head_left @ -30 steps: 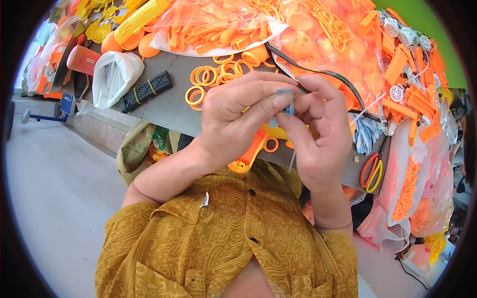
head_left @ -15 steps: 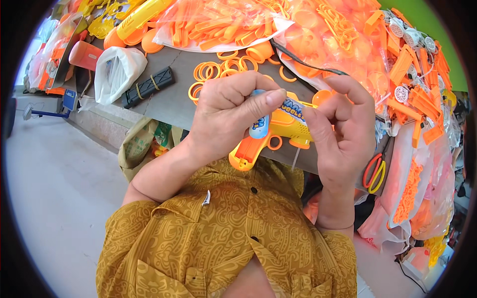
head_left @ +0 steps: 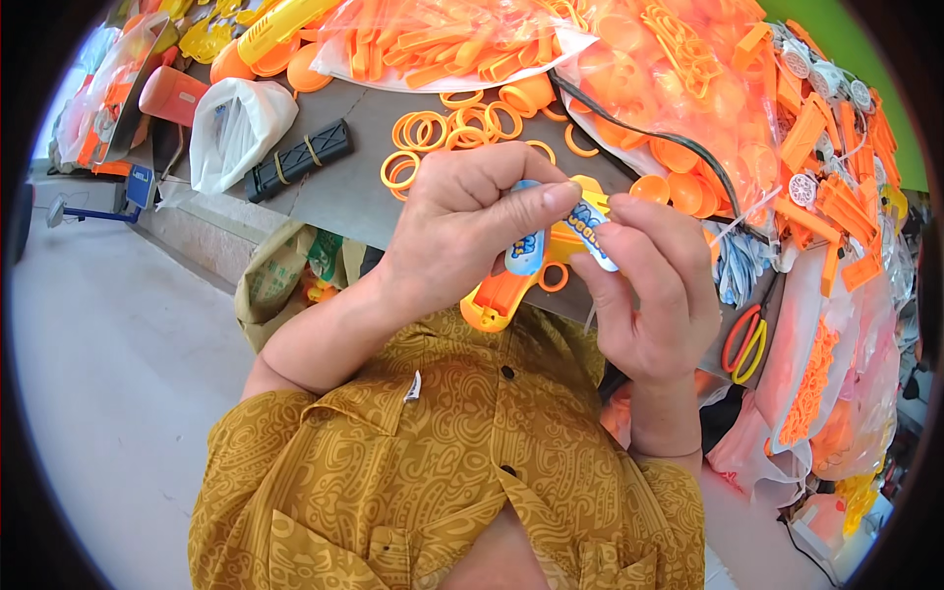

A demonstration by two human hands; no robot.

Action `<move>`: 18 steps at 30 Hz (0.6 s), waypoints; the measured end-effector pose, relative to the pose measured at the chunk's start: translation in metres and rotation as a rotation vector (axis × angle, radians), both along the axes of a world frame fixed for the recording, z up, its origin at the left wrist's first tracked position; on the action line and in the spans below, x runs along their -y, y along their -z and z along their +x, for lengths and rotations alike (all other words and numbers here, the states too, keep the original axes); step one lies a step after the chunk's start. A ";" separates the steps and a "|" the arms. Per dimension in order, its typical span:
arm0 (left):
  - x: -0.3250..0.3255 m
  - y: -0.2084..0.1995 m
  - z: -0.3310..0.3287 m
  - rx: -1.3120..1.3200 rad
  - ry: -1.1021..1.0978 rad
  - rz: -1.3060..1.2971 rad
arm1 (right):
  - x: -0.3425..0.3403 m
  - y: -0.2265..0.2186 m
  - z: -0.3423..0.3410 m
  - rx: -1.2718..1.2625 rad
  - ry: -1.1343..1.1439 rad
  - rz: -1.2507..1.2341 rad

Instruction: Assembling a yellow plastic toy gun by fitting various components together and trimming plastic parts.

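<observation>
My left hand (head_left: 457,221) is closed on a light-blue sticker (head_left: 527,251) with rounded ends, its thumb and forefinger pinching at the top. A second blue-and-white sticker (head_left: 593,238) slants between my two hands. Its upper end lies by my left thumb, and the fingers of my right hand (head_left: 657,285) pinch its right edge. Behind and below the hands is a yellow-and-orange toy gun (head_left: 497,295) with an open hollow handle, partly hidden by the hands and stickers. An orange ring (head_left: 554,277) shows beside the handle.
Orange rings (head_left: 421,130) lie beyond my hands. Bags of orange parts (head_left: 442,49) line the far side. A black banded bundle (head_left: 300,160) and white bag (head_left: 236,133) sit left; scissors (head_left: 747,344) lie right. A black cable (head_left: 669,118) crosses the parts.
My right hand has moved left and down, closer to my left. The sticker between them now tilts more steeply, and my right fingers lie along its edge.
</observation>
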State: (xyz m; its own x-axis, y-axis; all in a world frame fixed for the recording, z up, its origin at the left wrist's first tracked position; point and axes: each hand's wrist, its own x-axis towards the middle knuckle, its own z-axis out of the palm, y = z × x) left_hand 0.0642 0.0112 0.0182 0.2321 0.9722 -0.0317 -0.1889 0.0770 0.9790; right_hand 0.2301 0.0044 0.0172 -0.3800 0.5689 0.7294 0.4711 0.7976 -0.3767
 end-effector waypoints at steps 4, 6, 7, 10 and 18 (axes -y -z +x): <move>0.003 0.005 -0.004 -0.138 0.022 0.185 | 0.003 -0.001 0.002 0.038 0.014 0.009; 0.005 0.002 -0.007 -0.119 0.044 0.151 | 0.002 0.000 0.007 0.038 0.015 -0.008; 0.006 0.001 -0.011 -0.097 0.066 0.124 | 0.001 0.000 0.011 0.015 0.059 -0.026; 0.008 0.002 -0.027 0.125 0.079 0.101 | -0.001 0.011 0.029 -0.034 0.105 -0.120; 0.013 0.013 -0.051 -0.439 0.226 0.450 | 0.002 0.017 0.038 0.028 0.195 -0.337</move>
State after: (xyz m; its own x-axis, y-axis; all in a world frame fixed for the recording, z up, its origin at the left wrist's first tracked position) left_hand 0.0133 -0.0023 0.0047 0.4894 0.8418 0.2278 0.2077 -0.3662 0.9071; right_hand 0.2677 0.0022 0.0006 -0.2586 0.8383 0.4800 0.6153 0.5260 -0.5871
